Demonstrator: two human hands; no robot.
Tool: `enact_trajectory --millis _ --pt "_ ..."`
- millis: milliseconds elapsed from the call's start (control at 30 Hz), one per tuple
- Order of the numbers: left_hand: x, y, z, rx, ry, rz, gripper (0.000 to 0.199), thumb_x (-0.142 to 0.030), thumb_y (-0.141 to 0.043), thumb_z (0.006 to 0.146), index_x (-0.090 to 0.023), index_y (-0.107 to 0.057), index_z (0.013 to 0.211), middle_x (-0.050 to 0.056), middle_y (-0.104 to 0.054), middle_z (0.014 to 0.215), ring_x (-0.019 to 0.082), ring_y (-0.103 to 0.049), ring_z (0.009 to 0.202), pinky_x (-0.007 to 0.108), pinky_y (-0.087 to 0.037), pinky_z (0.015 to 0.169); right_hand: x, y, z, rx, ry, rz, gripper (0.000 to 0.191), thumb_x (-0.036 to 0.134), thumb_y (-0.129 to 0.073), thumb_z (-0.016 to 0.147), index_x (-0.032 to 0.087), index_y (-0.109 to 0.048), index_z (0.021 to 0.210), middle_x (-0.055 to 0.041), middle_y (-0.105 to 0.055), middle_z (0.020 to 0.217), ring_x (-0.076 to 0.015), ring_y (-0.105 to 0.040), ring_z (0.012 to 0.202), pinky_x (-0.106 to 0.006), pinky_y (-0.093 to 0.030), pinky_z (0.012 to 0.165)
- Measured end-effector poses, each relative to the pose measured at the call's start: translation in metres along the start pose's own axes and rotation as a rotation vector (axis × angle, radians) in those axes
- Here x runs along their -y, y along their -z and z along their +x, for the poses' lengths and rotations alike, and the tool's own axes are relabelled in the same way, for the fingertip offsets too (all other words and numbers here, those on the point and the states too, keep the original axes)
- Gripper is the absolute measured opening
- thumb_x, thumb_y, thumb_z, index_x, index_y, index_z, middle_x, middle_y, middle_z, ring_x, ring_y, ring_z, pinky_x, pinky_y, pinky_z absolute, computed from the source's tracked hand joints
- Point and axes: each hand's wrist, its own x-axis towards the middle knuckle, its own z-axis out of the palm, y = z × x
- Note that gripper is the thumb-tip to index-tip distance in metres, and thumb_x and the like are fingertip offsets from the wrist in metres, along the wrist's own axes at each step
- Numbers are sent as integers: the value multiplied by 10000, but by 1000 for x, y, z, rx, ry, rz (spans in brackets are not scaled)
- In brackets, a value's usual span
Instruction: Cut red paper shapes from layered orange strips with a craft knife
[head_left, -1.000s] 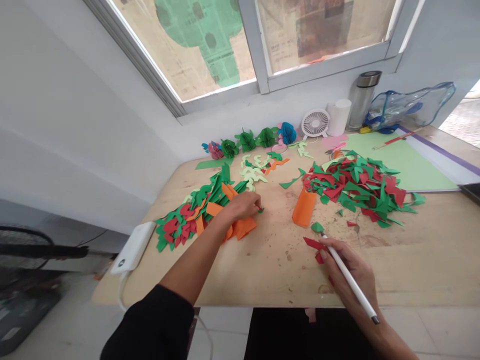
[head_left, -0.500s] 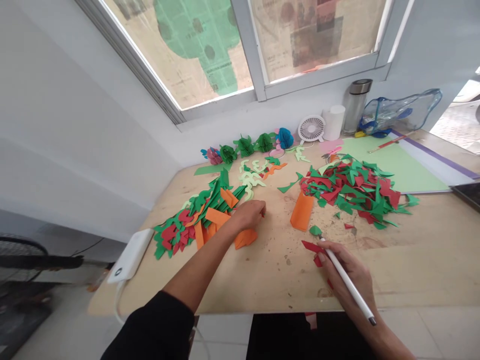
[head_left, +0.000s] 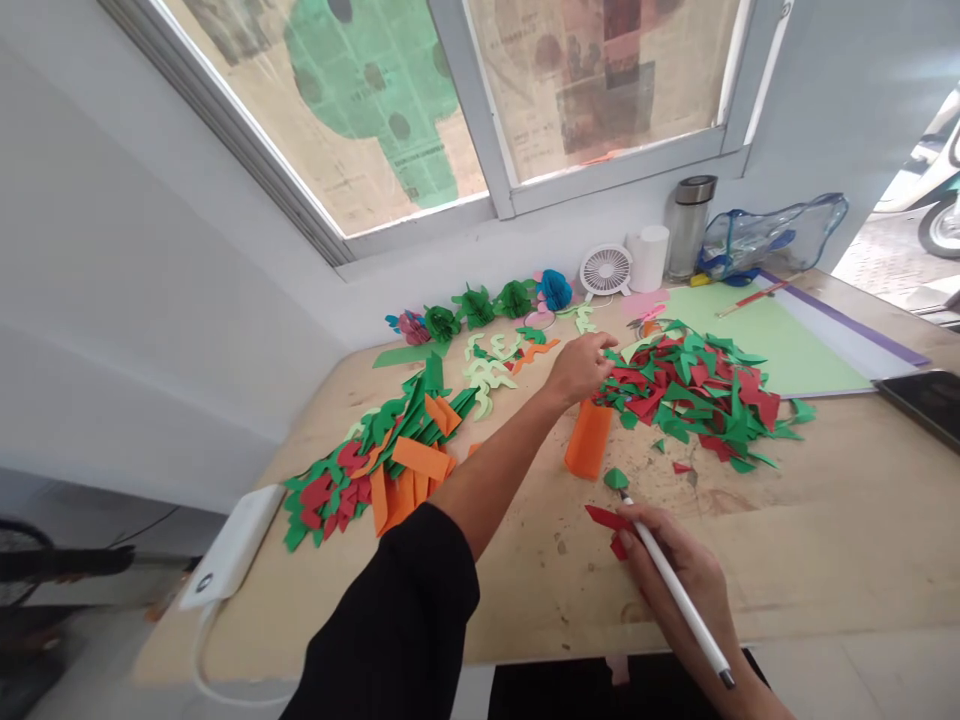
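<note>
"Starting with the left hand (head_left: 581,368), where is it?"

"At the left edge of the heap of red and green paper scraps (head_left: 697,390), just behind the folded orange paper (head_left: 589,440)."

"Are its fingers grasping anything?"

"I can't tell. They're partly bent, and whether a scrap sits between them doesn't show."

"And the right hand (head_left: 679,560)?"

"Nearer the front of the bench (head_left: 840,530), with its fingers closed around a white pen (head_left: 679,585). The pen slants, its dark end down toward the person. Some red paper (head_left: 606,517) is in the same grip, poking out to the left."

"What's at the pen's far tip?"

"A small green piece (head_left: 616,478). I can't say whether the two touch."

"Anything left of the forearm?"

"A pile of green and red cut-outs (head_left: 390,420) with orange strips (head_left: 421,458) on its near side. Pale green shapes (head_left: 489,378) lie behind, to its right."

"And along the wall?"

"A small white fan (head_left: 606,271), with a glass bottle (head_left: 690,230) to its right."
</note>
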Motion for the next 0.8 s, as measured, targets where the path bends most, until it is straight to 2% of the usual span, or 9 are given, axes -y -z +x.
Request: enact_trajectory --millis 100,200,267,367,500,600,800 --pt "36 4 -4 8 89 70 272 -136 -525 920 -185 -652 1156 47 -704 1142 145 -671 991 252 -519 924 -3 1 1 39 28 -4 265 448 -590 879 247 -747 948 -38 -782 838 -170 -719 669 -208 -581 581" --pt "84 15 -11 18 228 185 202 -225 -545 964 -172 -641 1134 82 -670 1156 189 -647 1031 375 -530 940 -4 1 1 69 29 -6 273 457 -595 880 250 -756 953 -34 -778 816 -164 -714 651 -202 -577 563" --pt "110 21 -14 42 296 253 271 -340 -582 961 -173 -611 1172 89 -624 1213 206 -630 1048 423 -545 912 -1 1 1 72 35 5 271 456 -591 885 257 -765 948 -36 -778 845 -167 -724 690 -197 -574 570" --pt "136 20 -13 95 332 320 302 -354 -584 960 -183 -593 1208 93 -601 1248 214 -619 1068 426 -545 911 8 -1 -2 14 -7 25 265 444 -575 903 269 -765 959 -27 -764 830 -157 -705 678 -201 -566 587" --pt "150 11 -7 144 342 360 316 -356 -587 957 -185 -585 1222 94 -597 1253 217 -619 1071 426 -546 907 16 -2 -4 -5 -40 59 225 437 -599 895 288 -758 952 6 -727 740 -132 -661 610 -193 -543 572" --pt "157 6 -5 149 344 352 333 -358 -594 953 -176 -578 1231 95 -596 1250 221 -620 1069 431 -548 903 15 -2 -5 -8 -43 69 223 446 -605 892 289 -747 962 6 -733 777 -128 -661 616 -189 -533 565" --pt "158 20 -12 39 337 231 295 -353 -593 954 -167 -605 1182 89 -623 1203 211 -632 1039 420 -550 893 9 -4 -6 -5 -35 70 204 449 -625 884 289 -727 959 22 -726 746 -126 -673 625 -182 -530 571"
